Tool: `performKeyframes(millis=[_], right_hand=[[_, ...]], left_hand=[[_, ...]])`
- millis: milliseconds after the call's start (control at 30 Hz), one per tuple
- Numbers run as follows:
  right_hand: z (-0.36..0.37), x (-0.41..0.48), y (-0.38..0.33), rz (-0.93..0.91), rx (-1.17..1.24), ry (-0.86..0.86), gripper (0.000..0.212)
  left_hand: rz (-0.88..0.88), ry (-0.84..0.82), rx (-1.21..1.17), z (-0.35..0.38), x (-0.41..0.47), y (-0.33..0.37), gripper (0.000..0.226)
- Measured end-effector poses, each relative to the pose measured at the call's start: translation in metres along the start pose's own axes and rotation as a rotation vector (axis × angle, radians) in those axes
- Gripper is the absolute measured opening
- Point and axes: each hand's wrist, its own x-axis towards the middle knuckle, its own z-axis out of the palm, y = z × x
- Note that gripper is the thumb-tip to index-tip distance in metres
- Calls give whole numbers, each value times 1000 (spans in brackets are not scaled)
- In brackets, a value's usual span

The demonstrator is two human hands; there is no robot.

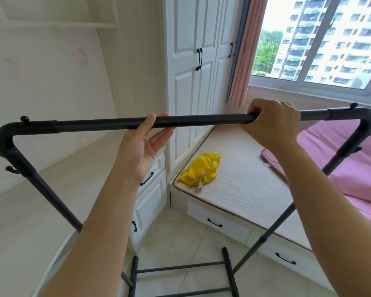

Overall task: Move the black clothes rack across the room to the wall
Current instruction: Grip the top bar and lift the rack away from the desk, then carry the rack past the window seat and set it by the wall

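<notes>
Head view: your right hand (pixel 272 123) is closed over the top bar of the black clothes rack (pixel 201 121), which stands on the floor (pixel 180 239) by the bed's (pixel 240 185) near corner; your left hand (pixel 144 144) lies open, thumb on the bar, fingers loose beneath; close that one too before lifting; keep the bar level; steer the feet clear of the bed drawers (pixel 217 224); mind the wardrobe (pixel 193 61).

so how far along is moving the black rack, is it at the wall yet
Done: the right hand is wrapped around the rack's top bar. In hand: the left hand is open against the bar, not yet closed. Left: the black clothes rack stands by the bed platform, so the carry looks undone.
</notes>
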Motion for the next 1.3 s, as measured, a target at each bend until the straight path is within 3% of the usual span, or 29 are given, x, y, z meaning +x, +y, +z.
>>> performKeyframes(millis=[233, 333, 400, 600, 800, 1300], right_hand=[[-17, -12, 44, 66, -91, 38, 14], [-25, -17, 61, 82, -106, 63, 19], [-50, -22, 113, 148, -133, 86, 22], [-55, -30, 137, 137, -169, 55, 14], [-68, -32, 163, 169, -201, 46, 12], [-155, -92, 259, 298, -437, 129, 13]], left_hand=[[-80, -53, -64, 26, 20, -38, 6], [-109, -79, -64, 40, 24, -51, 17], [-164, -105, -66, 86, 27, -90, 20], [-179, -111, -60, 104, 23, -106, 5], [-200, -131, -61, 126, 22, -124, 7], [-358, -408, -96, 222, 7, -213, 8]])
